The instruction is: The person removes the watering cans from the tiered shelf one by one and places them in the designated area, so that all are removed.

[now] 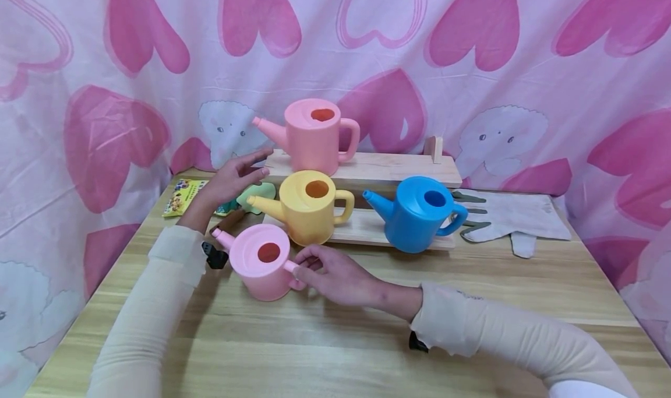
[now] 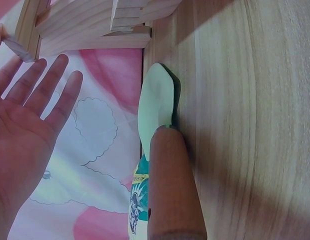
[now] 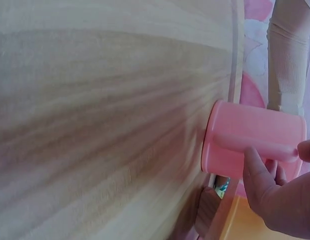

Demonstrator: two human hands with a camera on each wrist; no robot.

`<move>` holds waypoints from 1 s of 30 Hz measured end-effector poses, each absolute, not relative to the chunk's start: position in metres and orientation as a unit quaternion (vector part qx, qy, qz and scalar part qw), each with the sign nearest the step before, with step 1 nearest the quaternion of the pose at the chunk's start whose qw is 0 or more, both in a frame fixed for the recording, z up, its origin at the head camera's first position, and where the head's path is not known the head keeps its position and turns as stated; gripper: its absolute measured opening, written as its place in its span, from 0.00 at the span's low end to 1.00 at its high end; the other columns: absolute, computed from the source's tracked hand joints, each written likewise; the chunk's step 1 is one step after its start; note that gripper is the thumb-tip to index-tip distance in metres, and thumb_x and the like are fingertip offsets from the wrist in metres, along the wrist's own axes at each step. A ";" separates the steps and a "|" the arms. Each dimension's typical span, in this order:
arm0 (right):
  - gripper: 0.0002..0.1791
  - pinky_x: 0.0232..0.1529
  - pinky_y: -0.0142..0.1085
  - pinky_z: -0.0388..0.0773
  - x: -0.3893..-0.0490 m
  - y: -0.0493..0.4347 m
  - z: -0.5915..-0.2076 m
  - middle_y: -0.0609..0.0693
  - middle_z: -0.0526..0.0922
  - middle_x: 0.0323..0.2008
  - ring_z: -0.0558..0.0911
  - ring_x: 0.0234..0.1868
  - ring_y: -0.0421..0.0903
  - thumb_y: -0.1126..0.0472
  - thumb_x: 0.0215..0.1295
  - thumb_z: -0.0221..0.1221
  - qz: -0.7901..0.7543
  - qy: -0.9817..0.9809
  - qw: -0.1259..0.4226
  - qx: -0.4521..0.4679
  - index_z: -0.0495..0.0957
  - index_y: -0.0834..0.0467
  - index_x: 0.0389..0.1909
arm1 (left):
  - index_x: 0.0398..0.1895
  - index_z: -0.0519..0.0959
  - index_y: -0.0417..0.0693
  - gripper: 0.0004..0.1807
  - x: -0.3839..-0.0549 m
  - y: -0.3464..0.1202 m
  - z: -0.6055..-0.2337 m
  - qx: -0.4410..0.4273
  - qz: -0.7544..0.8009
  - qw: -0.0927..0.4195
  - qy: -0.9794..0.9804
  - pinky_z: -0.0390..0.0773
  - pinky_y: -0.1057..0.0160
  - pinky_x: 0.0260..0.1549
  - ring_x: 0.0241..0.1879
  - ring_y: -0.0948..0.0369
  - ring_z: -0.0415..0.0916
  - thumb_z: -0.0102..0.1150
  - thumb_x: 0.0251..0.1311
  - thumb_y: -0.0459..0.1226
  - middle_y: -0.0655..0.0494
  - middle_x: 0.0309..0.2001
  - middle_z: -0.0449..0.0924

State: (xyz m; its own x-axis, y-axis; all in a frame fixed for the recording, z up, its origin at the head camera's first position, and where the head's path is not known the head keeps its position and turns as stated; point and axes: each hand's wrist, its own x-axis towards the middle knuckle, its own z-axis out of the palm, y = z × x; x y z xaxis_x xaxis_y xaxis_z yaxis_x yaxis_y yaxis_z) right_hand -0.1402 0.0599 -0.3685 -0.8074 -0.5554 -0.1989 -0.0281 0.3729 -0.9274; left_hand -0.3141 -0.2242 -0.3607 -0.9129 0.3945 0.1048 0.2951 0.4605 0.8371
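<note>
The right hand (image 1: 341,277) pinches the near pink watering can (image 1: 262,282) by its handle (image 1: 290,266), at the near left. The left hand (image 1: 236,179), fingers (image 2: 47,86) straight and spread, is beside the upper shelf's (image 1: 393,166) left end. Beyond stand the yellow can (image 1: 305,217), the blue can (image 1: 409,226) rightward, and the far pink can (image 1: 313,146).

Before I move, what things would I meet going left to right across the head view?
Yellow packet → near pink can → yellow can → blue can → glove.
</note>
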 end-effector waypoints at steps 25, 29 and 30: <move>0.13 0.46 0.32 0.83 -0.157 0.099 -0.289 0.38 0.83 0.49 0.79 0.50 0.37 0.58 0.71 0.66 -0.403 0.835 0.034 -0.374 0.82 0.53 0.54 | 0.81 0.58 0.46 0.34 -0.296 -0.213 -0.335 0.199 0.489 0.081 0.846 0.74 0.42 0.62 0.70 0.42 0.66 0.54 0.77 0.42 0.47 0.79 0.56; 0.14 0.46 0.35 0.83 -0.170 0.109 -0.271 0.42 0.82 0.54 0.78 0.54 0.40 0.61 0.71 0.66 -0.378 0.817 -0.083 -0.428 0.81 0.55 0.55 | 0.82 0.59 0.50 0.34 -0.306 -0.217 -0.347 0.193 0.493 0.078 0.845 0.74 0.42 0.62 0.71 0.45 0.65 0.56 0.77 0.44 0.50 0.80 0.56; 0.15 0.47 0.36 0.83 -0.174 0.111 -0.267 0.44 0.81 0.55 0.78 0.55 0.41 0.62 0.71 0.65 -0.377 0.813 -0.103 -0.432 0.80 0.56 0.56 | 0.82 0.59 0.51 0.34 -0.309 -0.219 -0.351 0.193 0.494 0.077 0.844 0.74 0.42 0.62 0.72 0.45 0.64 0.56 0.77 0.44 0.51 0.80 0.56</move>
